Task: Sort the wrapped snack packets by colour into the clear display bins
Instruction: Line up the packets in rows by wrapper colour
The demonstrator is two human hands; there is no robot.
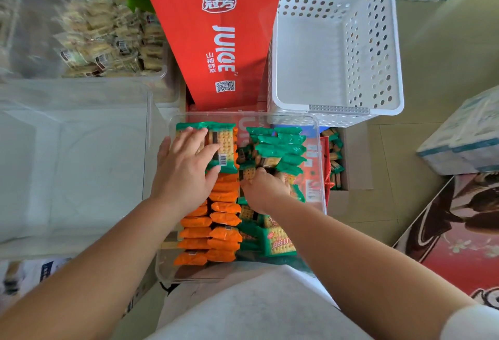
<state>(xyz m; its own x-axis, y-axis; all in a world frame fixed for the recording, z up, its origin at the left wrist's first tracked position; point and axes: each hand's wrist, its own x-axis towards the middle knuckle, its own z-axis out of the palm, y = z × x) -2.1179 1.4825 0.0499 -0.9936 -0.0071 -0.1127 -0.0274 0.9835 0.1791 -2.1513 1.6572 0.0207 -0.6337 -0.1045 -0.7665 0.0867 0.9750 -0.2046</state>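
A clear display bin (321, 156) lies in front of me. Orange packets (216, 234) stand in two rows along its left half. Green packets (280, 148) are stacked on edge at its right, and more green packets (272, 239) lie loose near the front. My left hand (186, 167) rests flat on a green cracker packet (222, 148) at the bin's far left, fingers spread, thumb against its near edge. My right hand (263, 187) reaches into the middle of the green packets with fingers curled down among them; what they grip is hidden.
A red juice carton (216, 29) stands behind the bin, a white perforated basket (337, 42) to its right. Clear bins (81, 150) sit at left, the far one holding pale packets (108, 42). A cardboard box with more green packets (336, 161) sits right of the bin.
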